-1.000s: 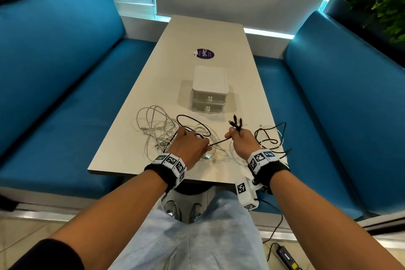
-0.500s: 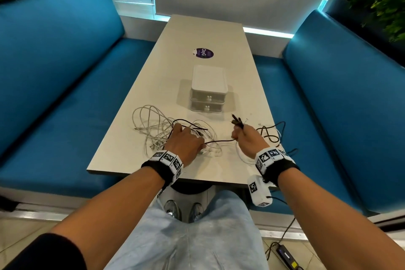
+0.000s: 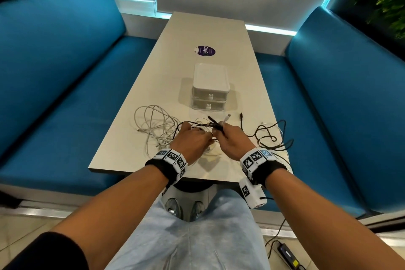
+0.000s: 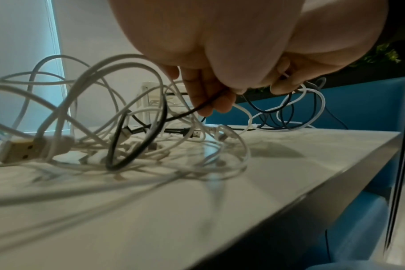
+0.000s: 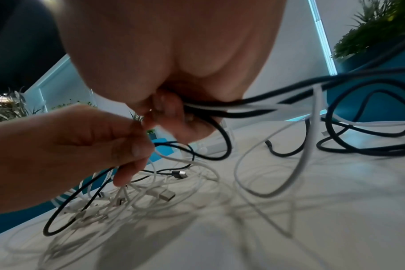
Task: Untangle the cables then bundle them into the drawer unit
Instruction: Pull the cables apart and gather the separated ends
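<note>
A tangle of white cables (image 3: 153,125) lies on the table (image 3: 208,28) at the near left, with black cable (image 3: 271,138) looped at the near right. My left hand (image 3: 192,140) pinches a black cable (image 4: 185,113) out of the white tangle (image 4: 81,109). Right beside it, my right hand (image 3: 232,138) grips a bunch of black and white cables (image 5: 243,107), whose plug ends stick up past its knuckles. The two hands nearly touch. The white two-drawer unit (image 3: 210,87) stands behind them with both drawers closed.
A purple round sticker (image 3: 205,51) lies farther back on the table. Blue benches (image 3: 54,72) flank both long sides. A power adapter (image 3: 287,254) lies on the floor at the right. The near table edge (image 3: 153,173) is just under my wrists.
My right hand has moved left and now sits against my left hand; the black cable stretched between them has gone slack. A white plug end now shows in the right hand's bunch.
</note>
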`<state>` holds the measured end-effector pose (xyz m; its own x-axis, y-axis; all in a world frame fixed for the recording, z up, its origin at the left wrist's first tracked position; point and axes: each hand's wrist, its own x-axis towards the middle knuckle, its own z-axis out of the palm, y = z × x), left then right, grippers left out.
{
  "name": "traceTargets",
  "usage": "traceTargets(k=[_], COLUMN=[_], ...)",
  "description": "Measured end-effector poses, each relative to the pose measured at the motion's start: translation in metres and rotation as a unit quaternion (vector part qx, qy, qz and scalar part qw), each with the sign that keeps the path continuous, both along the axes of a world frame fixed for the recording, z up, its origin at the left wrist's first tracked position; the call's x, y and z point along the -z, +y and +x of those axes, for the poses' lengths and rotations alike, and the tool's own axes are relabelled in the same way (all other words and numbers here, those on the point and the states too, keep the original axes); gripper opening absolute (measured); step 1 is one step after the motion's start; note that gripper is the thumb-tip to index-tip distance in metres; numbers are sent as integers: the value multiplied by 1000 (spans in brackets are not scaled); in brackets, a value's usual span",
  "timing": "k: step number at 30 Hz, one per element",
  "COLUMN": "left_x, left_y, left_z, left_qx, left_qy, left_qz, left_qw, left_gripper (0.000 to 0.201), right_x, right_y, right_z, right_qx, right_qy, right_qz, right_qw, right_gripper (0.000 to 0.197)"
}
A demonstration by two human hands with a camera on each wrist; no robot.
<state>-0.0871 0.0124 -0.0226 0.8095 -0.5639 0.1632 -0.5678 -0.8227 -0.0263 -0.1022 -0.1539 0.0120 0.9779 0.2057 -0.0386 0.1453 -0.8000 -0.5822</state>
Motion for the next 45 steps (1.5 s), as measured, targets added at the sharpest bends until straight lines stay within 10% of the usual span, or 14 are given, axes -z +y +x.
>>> traceTargets(k=[11, 20, 35, 45], left_x=[8, 5, 1, 15], left_y=[3, 38, 7, 11], left_z=[6, 16, 4, 10], left_qx=[-3, -26, 1, -16], left_qy=[42, 51, 94, 128], left_qz=[30, 38, -35, -32], left_qw=[999, 998, 995, 991], left_gripper=[28, 15, 27, 22], right_x=[8, 3, 24, 25], right_y=[-13, -74, -9, -56], right_z=[-1, 4, -3, -2], right_qx=[-43, 78, 16, 135], right_qy=[52, 56, 15, 44], right_qz=[-121, -216, -101, -192], right_qw=[990, 972, 995, 971], right_gripper=[20, 27, 34, 25])
